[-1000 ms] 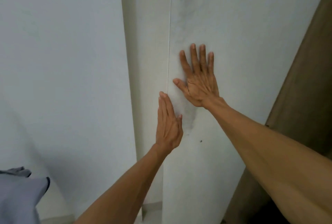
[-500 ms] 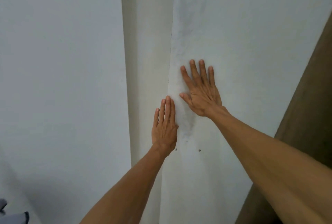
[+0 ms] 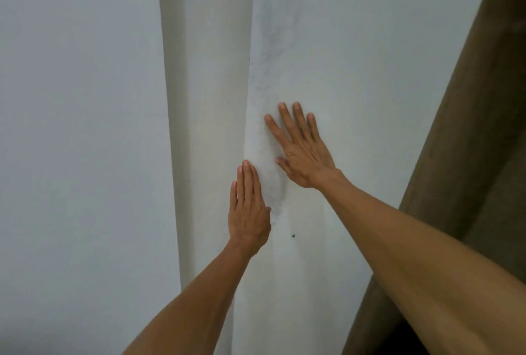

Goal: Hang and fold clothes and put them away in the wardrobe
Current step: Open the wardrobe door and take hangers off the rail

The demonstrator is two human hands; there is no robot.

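Observation:
Two white wardrobe doors fill the view. My right hand (image 3: 301, 149) lies flat, fingers straight and spread, against the right wardrobe door (image 3: 370, 70). My left hand (image 3: 249, 212) presses with straight fingers held together at the seam between that door and the narrower left wardrobe door (image 3: 207, 98). The doors look closed along the seam. No clothes are in view.
A plain white wall (image 3: 79, 127) runs down the left side. A brown wooden panel (image 3: 469, 127) slants along the right edge. A small dark dot (image 3: 293, 235) marks the right door below my hands.
Both hands stay flat on the doors. The view has shifted, and the grey cloth seen at the lower left a second ago is out of frame.

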